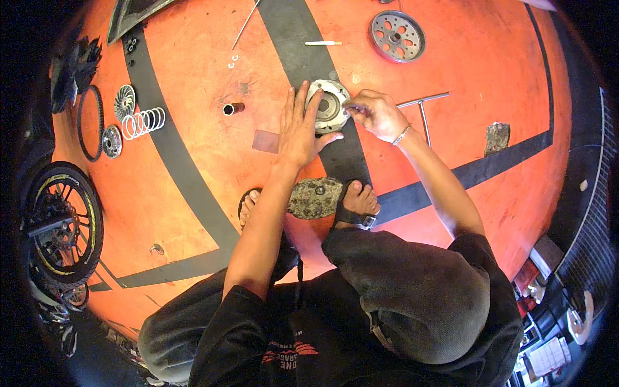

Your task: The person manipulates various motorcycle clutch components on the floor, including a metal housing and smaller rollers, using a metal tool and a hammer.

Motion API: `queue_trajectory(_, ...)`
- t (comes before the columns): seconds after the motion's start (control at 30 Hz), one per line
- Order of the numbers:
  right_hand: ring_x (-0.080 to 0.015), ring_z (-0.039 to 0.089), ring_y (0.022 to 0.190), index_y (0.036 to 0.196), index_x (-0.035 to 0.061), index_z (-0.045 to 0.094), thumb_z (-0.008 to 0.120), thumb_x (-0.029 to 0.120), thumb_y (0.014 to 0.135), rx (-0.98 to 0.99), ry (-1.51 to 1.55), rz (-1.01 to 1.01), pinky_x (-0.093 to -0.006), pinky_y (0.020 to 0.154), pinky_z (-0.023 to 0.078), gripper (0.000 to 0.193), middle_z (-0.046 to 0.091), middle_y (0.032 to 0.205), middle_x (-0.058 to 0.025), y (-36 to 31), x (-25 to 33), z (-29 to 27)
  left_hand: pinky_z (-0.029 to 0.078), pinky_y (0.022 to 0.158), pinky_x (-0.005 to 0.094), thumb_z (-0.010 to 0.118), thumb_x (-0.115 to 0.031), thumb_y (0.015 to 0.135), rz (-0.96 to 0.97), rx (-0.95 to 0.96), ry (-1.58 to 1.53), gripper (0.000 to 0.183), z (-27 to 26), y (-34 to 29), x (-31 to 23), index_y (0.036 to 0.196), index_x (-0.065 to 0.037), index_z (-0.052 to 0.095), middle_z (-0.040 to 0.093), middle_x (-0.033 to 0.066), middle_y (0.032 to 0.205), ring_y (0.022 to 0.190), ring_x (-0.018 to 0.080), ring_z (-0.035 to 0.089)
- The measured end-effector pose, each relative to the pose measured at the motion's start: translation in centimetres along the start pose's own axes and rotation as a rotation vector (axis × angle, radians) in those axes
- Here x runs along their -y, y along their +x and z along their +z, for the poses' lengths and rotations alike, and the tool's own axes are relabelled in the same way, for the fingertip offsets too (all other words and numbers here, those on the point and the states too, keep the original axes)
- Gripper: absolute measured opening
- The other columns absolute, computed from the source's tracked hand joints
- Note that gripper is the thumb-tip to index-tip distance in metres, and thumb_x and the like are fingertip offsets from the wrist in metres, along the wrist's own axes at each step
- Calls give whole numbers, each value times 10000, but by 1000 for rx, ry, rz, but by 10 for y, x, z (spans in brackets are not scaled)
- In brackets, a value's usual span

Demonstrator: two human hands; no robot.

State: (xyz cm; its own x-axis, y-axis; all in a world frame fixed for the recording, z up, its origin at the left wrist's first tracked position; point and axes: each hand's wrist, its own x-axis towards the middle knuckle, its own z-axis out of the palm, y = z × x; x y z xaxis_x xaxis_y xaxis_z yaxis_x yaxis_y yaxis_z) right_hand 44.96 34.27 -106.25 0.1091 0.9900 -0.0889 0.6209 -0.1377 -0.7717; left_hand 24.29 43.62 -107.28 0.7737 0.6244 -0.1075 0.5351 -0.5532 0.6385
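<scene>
Your left hand point(298, 129) lies flat and open, fingers spread, pressing on the left rim of a round metal clutch housing point(327, 106) that sits on the orange floor point(193, 180), on a dark painted stripe point(303, 45). Your right hand point(376, 114) is curled closed around a small thin tool at the housing's right edge; the tool itself is too small to identify. A T-handle wrench point(422, 106) lies just right of that hand. To the left rest a short metal sleeve point(233, 108), a coil spring point(143, 122), and a drive belt point(90, 122). A perforated pulley disc point(398, 35) lies farther ahead.
</scene>
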Motion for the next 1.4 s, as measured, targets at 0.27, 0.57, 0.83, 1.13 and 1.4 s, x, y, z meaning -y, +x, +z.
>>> queue_trajectory(0.27, -267, 637, 799, 1097, 42, 719, 733, 82, 827, -137, -65, -62, -377, 743, 540, 274, 601, 888, -107, -22, 9, 12, 367, 1048, 493, 766, -256, 846, -89, -528, -75, 566, 7, -43, 38, 1261, 19, 499, 459, 242, 1318, 1214, 391, 451)
queue_trajectory(0.57, -283, 639, 806, 1054, 41, 711, 769, 105, 816, -135, -8, 66, -393, 742, 537, 253, 615, 913, -124, -25, 5, 19, 379, 1089, 457, 769, -190, 865, -368, -781, -296, 807, -28, -28, 78, 1478, 48, 301, 437, 222, 1398, 1306, 354, 425)
queue_trajectory(0.83, -271, 651, 785, 1046, 42, 713, 779, 85, 796, -178, 52, 123, -382, 741, 542, 262, 627, 872, -120, -27, 5, 21, 526, 866, 334, 719, -162, 928, -441, -561, -414, 256, -45, 5, 52, 1110, 9, 664, 732, 112, 990, 943, 191, 683)
queue_trajectory(1.13, -240, 717, 841, 1249, 41, 522, 749, 24, 818, -228, 322, 284, -348, 720, 577, 487, 719, 937, -113, -21, 12, 23, 369, 970, 431, 745, -440, 856, 73, -151, -309, 483, 6, 65, -2, 1048, 0, 696, 701, 126, 953, 992, 277, 609)
queue_trajectory(1.4, -257, 710, 826, 1262, 49, 530, 744, 101, 847, -202, 305, 332, -354, 731, 567, 470, 717, 907, -115, -18, 13, 20, 265, 1060, 458, 740, -486, 851, 20, -123, -387, 543, 9, 66, -8, 1068, 10, 698, 717, 99, 923, 1062, 265, 604)
